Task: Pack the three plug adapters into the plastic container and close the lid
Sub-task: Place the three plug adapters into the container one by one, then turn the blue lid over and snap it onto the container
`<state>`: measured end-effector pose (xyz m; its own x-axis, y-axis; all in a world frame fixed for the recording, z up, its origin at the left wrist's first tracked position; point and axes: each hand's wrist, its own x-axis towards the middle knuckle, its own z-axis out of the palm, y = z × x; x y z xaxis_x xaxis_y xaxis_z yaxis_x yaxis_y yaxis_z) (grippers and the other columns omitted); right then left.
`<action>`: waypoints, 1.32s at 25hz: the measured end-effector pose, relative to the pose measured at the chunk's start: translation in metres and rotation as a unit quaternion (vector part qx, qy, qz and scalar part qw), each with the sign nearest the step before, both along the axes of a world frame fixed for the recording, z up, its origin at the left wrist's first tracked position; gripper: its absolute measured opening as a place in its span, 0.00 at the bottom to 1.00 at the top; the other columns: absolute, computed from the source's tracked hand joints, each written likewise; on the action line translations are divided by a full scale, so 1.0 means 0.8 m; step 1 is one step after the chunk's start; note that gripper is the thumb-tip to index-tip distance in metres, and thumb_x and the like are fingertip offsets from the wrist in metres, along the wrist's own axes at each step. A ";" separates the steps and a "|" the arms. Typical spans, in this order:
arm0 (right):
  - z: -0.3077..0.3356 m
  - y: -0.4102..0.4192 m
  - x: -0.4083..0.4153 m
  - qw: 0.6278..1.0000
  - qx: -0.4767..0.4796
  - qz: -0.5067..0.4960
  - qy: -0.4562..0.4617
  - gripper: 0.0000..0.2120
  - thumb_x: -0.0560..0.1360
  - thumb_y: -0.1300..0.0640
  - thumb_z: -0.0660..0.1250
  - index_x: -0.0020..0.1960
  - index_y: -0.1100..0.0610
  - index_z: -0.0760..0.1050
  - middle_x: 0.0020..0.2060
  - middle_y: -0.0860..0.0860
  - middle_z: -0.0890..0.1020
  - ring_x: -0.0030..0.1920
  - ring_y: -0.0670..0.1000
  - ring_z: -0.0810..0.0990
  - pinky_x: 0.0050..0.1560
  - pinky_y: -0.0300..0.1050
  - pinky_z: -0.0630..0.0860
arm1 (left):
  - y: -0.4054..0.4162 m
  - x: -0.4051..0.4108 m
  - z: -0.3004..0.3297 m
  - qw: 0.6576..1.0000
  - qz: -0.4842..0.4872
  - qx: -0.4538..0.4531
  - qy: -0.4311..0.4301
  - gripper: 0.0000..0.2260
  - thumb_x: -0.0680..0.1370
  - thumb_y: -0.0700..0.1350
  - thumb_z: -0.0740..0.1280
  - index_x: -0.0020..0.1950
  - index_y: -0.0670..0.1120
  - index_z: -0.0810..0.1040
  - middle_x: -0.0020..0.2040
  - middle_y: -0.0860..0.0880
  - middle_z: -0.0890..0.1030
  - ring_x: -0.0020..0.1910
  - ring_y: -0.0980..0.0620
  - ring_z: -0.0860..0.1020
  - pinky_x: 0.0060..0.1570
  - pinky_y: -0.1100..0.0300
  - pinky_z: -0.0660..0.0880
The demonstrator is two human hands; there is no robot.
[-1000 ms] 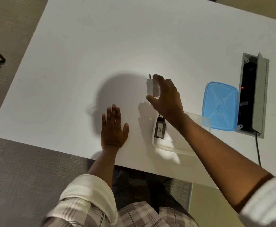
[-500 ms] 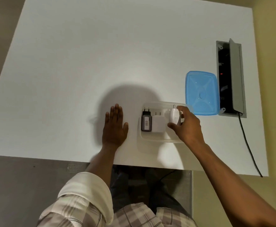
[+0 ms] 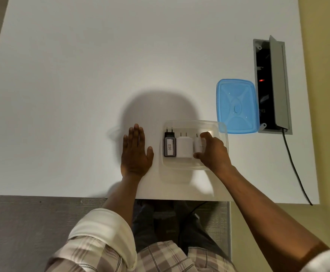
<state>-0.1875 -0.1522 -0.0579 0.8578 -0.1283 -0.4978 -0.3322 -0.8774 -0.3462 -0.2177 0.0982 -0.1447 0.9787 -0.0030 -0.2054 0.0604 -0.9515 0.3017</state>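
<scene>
A clear plastic container (image 3: 222, 132) sits on the white table near its front edge. Inside lie three plug adapters side by side: a black adapter (image 3: 169, 147) with a white "030" label at the left, a white adapter (image 3: 184, 148) in the middle, and a smaller white adapter (image 3: 198, 145) at the right. My right hand (image 3: 213, 152) reaches into the container with thumb and fingers around the smaller white adapter. My left hand (image 3: 135, 154) lies flat on the table just left of the container. The blue lid (image 3: 236, 106) rests on the table beyond the container's right corner.
An open grey cable box (image 3: 278, 83) is set into the white table (image 3: 101, 75) at the right, right beside the lid. A black cable (image 3: 295, 169) runs from it toward the table's front edge. My checked sleeve and legs show below the table edge.
My right hand carried the smaller white adapter from above the table down into the container, beside the other two. My left hand stayed flat. The camera view shifted.
</scene>
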 end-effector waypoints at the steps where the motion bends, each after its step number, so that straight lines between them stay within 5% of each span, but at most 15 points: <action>1: 0.000 0.001 0.000 1.000 -0.003 0.002 0.002 0.37 0.66 0.54 0.79 0.70 0.54 0.67 0.57 0.58 0.81 0.52 0.61 0.81 0.49 0.46 0.74 | 0.000 0.001 0.000 1.000 0.000 0.001 0.001 0.34 0.79 0.54 0.51 0.81 0.40 0.48 0.83 0.42 0.49 0.82 0.45 0.47 0.81 0.48 0.46; 18: 0.016 0.001 -0.011 0.999 0.018 0.019 -0.038 0.30 0.73 0.56 0.72 0.72 0.56 0.64 0.60 0.60 0.78 0.58 0.63 0.79 0.58 0.56 0.76 | 0.002 0.001 0.008 1.000 -0.007 -0.004 0.014 0.33 0.81 0.53 0.53 0.81 0.40 0.48 0.83 0.42 0.49 0.82 0.45 0.48 0.81 0.47 0.48; 23: 0.044 -0.004 -0.002 0.988 0.055 -0.007 -0.144 0.22 0.74 0.56 0.71 0.66 0.56 0.71 0.56 0.55 0.81 0.53 0.57 0.81 0.56 0.51 0.76 | 0.015 0.016 0.042 0.998 -0.001 -0.024 0.054 0.28 0.80 0.48 0.59 0.80 0.44 0.58 0.81 0.45 0.59 0.80 0.47 0.57 0.77 0.49 0.63; 25: 0.058 -0.012 0.007 0.978 0.073 -0.028 -0.192 0.18 0.74 0.56 0.70 0.63 0.56 0.73 0.52 0.54 0.82 0.49 0.55 0.82 0.53 0.49 0.78 | 0.018 0.032 0.065 0.997 0.024 -0.046 0.060 0.18 0.80 0.48 0.57 0.69 0.49 0.69 0.73 0.50 0.72 0.72 0.47 0.70 0.61 0.52 0.74; 27: 0.071 -0.026 0.018 0.965 0.089 -0.053 -0.240 0.15 0.75 0.57 0.69 0.60 0.58 0.74 0.48 0.54 0.83 0.46 0.54 0.83 0.50 0.48 0.79 | 0.014 0.053 0.090 0.996 0.068 -0.057 0.028 0.10 0.77 0.49 0.54 0.50 0.49 0.73 0.51 0.49 0.80 0.52 0.43 0.78 0.40 0.56 0.71; 30: 0.077 -0.055 0.032 0.950 0.109 -0.108 -0.271 0.11 0.76 0.59 0.67 0.58 0.61 0.76 0.48 0.57 0.84 0.46 0.55 0.84 0.50 0.48 0.80 | -0.004 0.099 0.126 0.982 0.168 -0.092 0.001 0.13 0.79 0.47 0.57 0.48 0.48 0.81 0.48 0.49 0.84 0.48 0.42 0.80 0.43 0.56 0.72; 33: 0.067 -0.094 0.042 0.943 0.133 -0.173 -0.250 0.11 0.76 0.61 0.66 0.58 0.61 0.77 0.51 0.58 0.84 0.48 0.56 0.84 0.50 0.48 0.79 | -0.045 0.151 0.156 0.978 0.164 -0.125 -0.002 0.14 0.79 0.46 0.58 0.49 0.47 0.83 0.49 0.48 0.85 0.49 0.44 0.81 0.46 0.56 0.74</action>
<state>-0.1537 -0.2275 -0.0040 0.9237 -0.3712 -0.0951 -0.3189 -0.6072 -0.7277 -0.0969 0.0623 -0.0197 0.9359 0.2623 -0.2351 0.3493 -0.7772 0.5233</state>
